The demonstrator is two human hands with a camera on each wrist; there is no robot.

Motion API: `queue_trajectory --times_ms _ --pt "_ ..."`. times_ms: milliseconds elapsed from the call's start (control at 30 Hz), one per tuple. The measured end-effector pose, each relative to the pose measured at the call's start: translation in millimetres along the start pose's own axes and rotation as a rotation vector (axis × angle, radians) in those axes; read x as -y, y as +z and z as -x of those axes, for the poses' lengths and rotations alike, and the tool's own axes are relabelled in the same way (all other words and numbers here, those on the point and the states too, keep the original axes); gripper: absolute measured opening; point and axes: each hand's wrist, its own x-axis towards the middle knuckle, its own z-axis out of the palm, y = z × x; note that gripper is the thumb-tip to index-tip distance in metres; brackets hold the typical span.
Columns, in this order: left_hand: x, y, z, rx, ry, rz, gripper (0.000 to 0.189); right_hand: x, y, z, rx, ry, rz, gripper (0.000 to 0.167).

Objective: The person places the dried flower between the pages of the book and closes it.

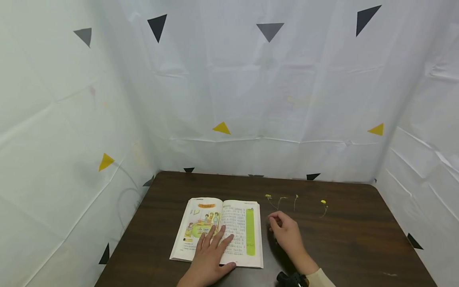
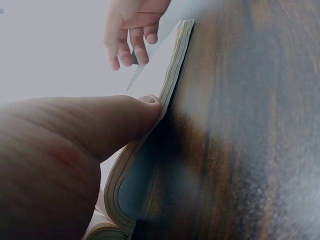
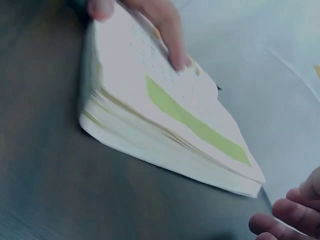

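Note:
An open book (image 1: 238,223) with a picture on its left page and a green strip down the right page lies on the table. My left hand (image 1: 209,257) rests on it with fingers spread over the inner part of the pages. In the left wrist view its thumb (image 2: 125,115) lies along the book's lower edge. My right hand (image 1: 287,235) is just right of the book, its fingers loosely bent, with nothing showing between them in the right wrist view. Beyond it lie small yellow flowers on thin stems, among them a left one (image 1: 268,197) and a right one (image 1: 323,202).
The dark brown wooden table (image 1: 358,231) carries all of this. White sheets (image 1: 251,87) with black, grey and yellow triangles hang behind it and at both sides. A black device (image 1: 292,280) is strapped on the right wrist, by a cream sleeve (image 1: 319,278).

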Motion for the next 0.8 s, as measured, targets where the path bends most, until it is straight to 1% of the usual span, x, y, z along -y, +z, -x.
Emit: queue_trajectory --times_ms 167,300,567,633,800 --pt "0.9 0.5 -2.2 0.021 -0.010 0.010 0.080 -1.0 -10.1 -17.8 -0.007 0.010 0.018 0.018" --pt "2.4 2.6 -2.5 0.041 -0.021 0.013 0.081 -5.9 -13.1 -27.2 -0.017 0.013 0.019 0.019" --pt "4.4 1.9 -1.1 0.046 -0.026 0.010 0.082 -17.0 -7.7 -36.5 -0.046 0.015 0.040 0.014" --pt "5.5 2.0 -1.7 0.045 -0.023 0.010 0.082 -17.7 -6.4 -40.1 -0.058 0.012 0.072 0.011" --pt "5.9 3.2 -1.8 0.034 -0.002 0.025 0.081 -16.0 -6.4 -51.6 -0.081 0.002 0.209 0.009"
